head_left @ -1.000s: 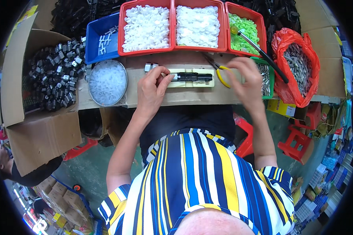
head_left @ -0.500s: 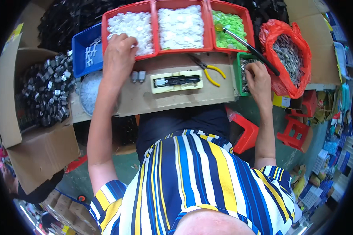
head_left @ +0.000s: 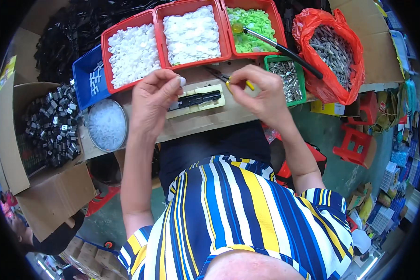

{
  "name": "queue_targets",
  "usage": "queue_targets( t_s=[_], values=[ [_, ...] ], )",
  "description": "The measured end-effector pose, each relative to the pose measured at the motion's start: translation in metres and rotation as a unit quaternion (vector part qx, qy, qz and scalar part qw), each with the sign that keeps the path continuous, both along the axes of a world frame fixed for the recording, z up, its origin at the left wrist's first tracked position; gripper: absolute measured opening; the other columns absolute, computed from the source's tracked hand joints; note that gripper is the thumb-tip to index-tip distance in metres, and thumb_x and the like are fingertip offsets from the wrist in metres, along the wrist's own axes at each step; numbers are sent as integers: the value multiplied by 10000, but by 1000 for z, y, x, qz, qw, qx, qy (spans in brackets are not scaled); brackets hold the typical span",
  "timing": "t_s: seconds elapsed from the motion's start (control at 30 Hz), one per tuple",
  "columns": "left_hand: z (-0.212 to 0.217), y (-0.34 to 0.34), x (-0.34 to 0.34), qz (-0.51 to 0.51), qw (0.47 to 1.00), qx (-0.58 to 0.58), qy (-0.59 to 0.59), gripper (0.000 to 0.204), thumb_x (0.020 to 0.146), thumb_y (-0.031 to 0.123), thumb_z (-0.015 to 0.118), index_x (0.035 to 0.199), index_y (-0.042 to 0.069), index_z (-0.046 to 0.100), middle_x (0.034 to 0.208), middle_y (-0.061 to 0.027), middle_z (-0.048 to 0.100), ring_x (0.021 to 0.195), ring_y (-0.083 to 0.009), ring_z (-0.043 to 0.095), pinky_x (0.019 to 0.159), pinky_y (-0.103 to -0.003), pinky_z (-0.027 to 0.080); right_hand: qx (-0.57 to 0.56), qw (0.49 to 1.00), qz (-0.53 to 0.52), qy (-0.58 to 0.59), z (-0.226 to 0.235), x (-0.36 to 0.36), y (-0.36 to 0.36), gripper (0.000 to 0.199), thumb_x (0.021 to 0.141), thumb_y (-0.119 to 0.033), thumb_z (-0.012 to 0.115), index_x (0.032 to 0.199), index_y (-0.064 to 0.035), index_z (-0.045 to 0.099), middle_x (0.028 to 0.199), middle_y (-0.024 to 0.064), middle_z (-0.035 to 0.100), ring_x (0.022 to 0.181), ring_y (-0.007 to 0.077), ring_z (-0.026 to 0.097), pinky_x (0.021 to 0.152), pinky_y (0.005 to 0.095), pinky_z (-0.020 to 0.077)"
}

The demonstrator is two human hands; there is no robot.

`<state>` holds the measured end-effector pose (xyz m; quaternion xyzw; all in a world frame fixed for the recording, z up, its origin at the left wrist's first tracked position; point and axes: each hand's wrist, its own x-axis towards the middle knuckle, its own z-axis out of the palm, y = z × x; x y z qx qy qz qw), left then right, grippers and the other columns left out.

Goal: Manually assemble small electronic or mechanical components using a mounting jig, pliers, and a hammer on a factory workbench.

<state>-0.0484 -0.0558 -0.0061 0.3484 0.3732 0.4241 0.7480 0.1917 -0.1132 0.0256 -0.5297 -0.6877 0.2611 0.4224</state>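
Note:
My left hand (head_left: 150,102) is pinching a small white plastic piece (head_left: 182,81) between thumb and fingertips, over the left end of a cream holder block (head_left: 210,106). A long black part (head_left: 199,99) lies in that block. Above the block's right side, the fingers of my right hand (head_left: 262,93) are closed in a pinch. Whatever they hold is too small to make out. Behind that hand lie pliers (head_left: 215,73) with yellow handles, partly covered by it. A green tray (head_left: 304,95) of small metal pins stands just right of my right hand.
Red bins (head_left: 159,42) along the back hold white and bright green pieces. A black-handled screwdriver (head_left: 294,57) lies across the right ones. A red bag (head_left: 354,46) of grey metal parts, a blue bin (head_left: 81,84), a round tub (head_left: 108,148) and a carton (head_left: 9,135) of black parts surround the workspace.
My left hand has come from the left red bin toward the holder block with a white piece. My right hand has left the green tray and moved left toward the block.

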Motion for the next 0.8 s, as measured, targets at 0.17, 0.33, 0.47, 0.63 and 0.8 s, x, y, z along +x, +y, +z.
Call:
queue_targets(
  t_s=[0.17,0.33,0.47,0.63,0.8],
  values=[
    [-15,-17,8,-4,987,-93,-130,117,911,107,700,1001,45,659,865,-36,682,714,-108,626,619,-209,491,-5,996,79,51,-3,-37,7,91,776,36,680,855,45,636,774,100,636,691,161,631,646,283,505],
    [-25,-26,7,1,976,-134,-171,98,923,112,686,988,45,657,856,-51,680,695,-115,625,594,-199,495,-22,994,86,67,-2,-46,10,95,775,47,683,860,47,640,794,100,642,696,154,631,643,277,509],
    [-30,-30,6,2,977,-129,-168,94,921,103,687,984,42,655,851,-56,675,696,-114,626,597,-195,496,-25,996,77,46,-5,-46,10,113,766,67,684,870,37,651,809,97,642,710,157,637,650,282,520],
    [-29,-33,9,18,986,-86,-141,101,903,71,704,980,35,651,838,-52,668,713,-106,636,603,-190,493,40,996,75,-30,-7,-45,10,105,742,3,688,840,5,651,782,128,626,740,291,634,651,374,506],
    [-24,-33,12,14,995,-58,-86,108,900,79,709,975,39,641,844,-45,666,719,-105,629,614,-197,487,72,994,66,-50,-7,-41,9,102,724,4,691,810,-9,637,779,122,617,763,303,625,666,393,500]
  ],
)
